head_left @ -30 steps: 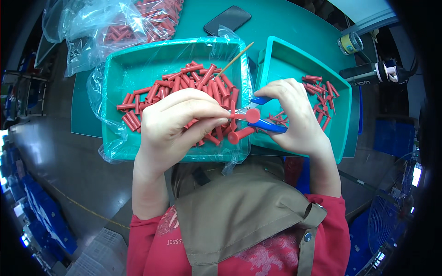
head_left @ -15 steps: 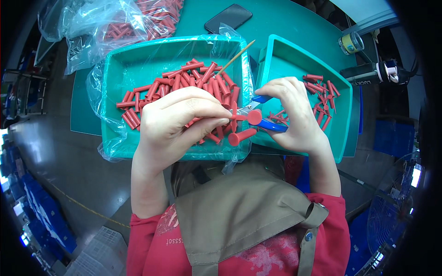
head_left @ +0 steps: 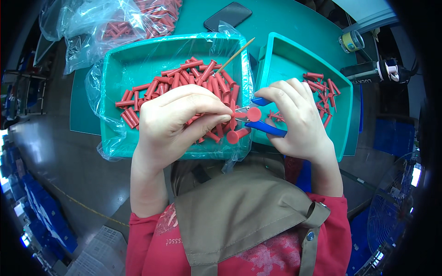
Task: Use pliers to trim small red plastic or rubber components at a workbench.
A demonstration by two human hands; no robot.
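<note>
My left hand pinches a red plastic peg with a round flat head over the front right corner of the left teal tray. Gripping blue-handled cutters, my right hand has their tip at that peg. A heap of red pegs fills the left tray, which is lined with clear plastic. One more peg lies just under the held one. The right teal tray holds several smaller red pieces by its right wall.
A clear bag of red pegs lies at the back left of the green table. A dark phone sits behind the trays. A thin wooden stick leans on the left tray's rim. A tape roll and a black tool are at right.
Both hands stay together at the tray corner; the peg and cutters have barely shifted.
</note>
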